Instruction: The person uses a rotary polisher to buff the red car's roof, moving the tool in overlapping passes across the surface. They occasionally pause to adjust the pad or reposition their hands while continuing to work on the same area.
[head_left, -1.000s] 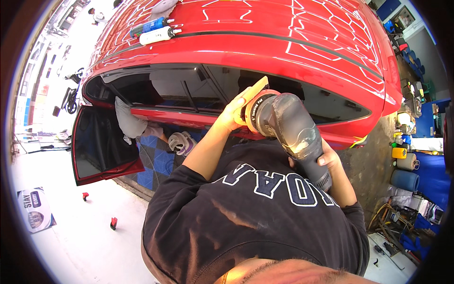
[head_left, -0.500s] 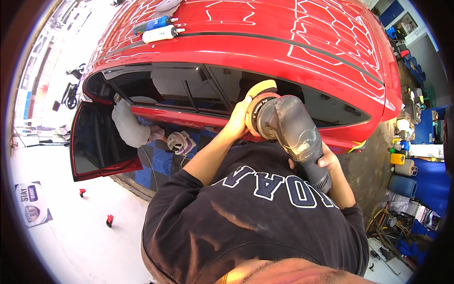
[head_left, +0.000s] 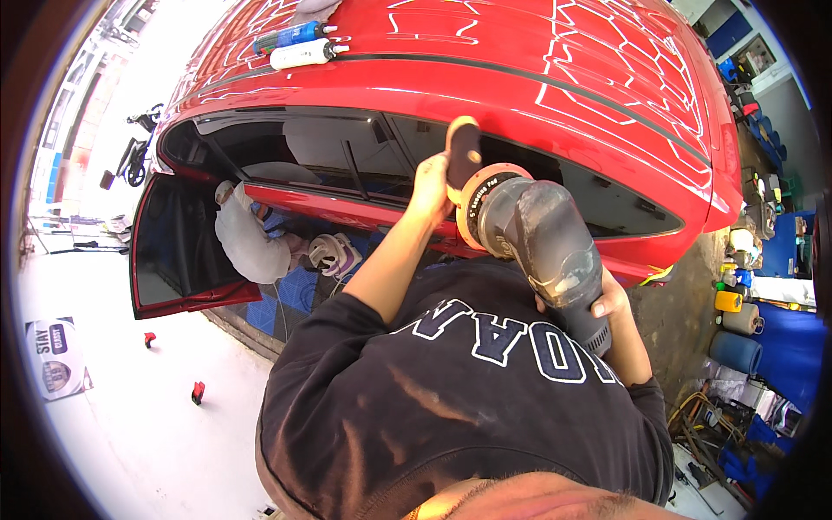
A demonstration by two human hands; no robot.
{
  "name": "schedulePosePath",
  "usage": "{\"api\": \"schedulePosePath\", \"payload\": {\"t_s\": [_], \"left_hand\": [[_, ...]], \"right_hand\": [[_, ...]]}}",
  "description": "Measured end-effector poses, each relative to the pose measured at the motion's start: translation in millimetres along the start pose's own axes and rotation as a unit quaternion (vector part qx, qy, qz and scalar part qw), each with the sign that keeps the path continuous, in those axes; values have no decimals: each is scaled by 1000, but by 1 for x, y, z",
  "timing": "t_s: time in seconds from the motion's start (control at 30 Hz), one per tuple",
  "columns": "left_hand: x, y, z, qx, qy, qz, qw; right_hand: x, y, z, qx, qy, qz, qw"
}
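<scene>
My right hand (head_left: pixel 613 299) grips the lower body of a dark grey polisher (head_left: pixel 559 238), held slanted before my chest beside a red car (head_left: pixel 416 87). The polisher's round backing plate (head_left: pixel 475 206), with an orange face, points up and left. In my left hand (head_left: pixel 433 184) is a yellow foam polishing pad (head_left: pixel 465 149), pinched at its edge. Its dark back side shows, and it is tilted off the plate. Whether its lower edge still touches the plate I cannot tell. My left fingers are partly hidden behind the pad.
A blue bottle (head_left: pixel 295 36) and a white bottle (head_left: pixel 302 55) lie on the car roof. By the open car door (head_left: pixel 186 238) another person (head_left: pixel 251 238) bends low. A white and purple appliance (head_left: pixel 334 256) sits nearby. Jugs and a blue drum (head_left: pixel 737 351) line the right.
My left hand has peeled the yellow pad up and away from the backing plate, turning its dark back into sight. The polisher has shifted slightly to the right.
</scene>
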State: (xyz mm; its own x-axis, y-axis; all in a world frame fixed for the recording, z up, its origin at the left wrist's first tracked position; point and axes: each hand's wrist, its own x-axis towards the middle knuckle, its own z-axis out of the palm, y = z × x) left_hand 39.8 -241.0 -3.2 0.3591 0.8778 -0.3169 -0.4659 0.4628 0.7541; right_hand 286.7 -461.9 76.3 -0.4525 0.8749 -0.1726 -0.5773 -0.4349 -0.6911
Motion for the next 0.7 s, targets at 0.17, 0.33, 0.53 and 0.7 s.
{"api": "schedulePosePath", "payload": {"t_s": [0.17, 0.33, 0.53, 0.7], "left_hand": [[13, -9, -36, -168, -86, -127, 974], [-19, -3, -4, -85, -252, -19, 964], [-14, -18, -14, -122, -240, -34, 962], [-15, -16, -18, -67, -193, -62, 977]], "right_hand": [[-4, 1, -11, -51, 10, 2, 999], [-1, -2, -3, -54, 36, 5, 998], [0, -13, 7, -94, 40, 21, 994], [-1, -9, 4, -86, 41, 8, 995]]}}
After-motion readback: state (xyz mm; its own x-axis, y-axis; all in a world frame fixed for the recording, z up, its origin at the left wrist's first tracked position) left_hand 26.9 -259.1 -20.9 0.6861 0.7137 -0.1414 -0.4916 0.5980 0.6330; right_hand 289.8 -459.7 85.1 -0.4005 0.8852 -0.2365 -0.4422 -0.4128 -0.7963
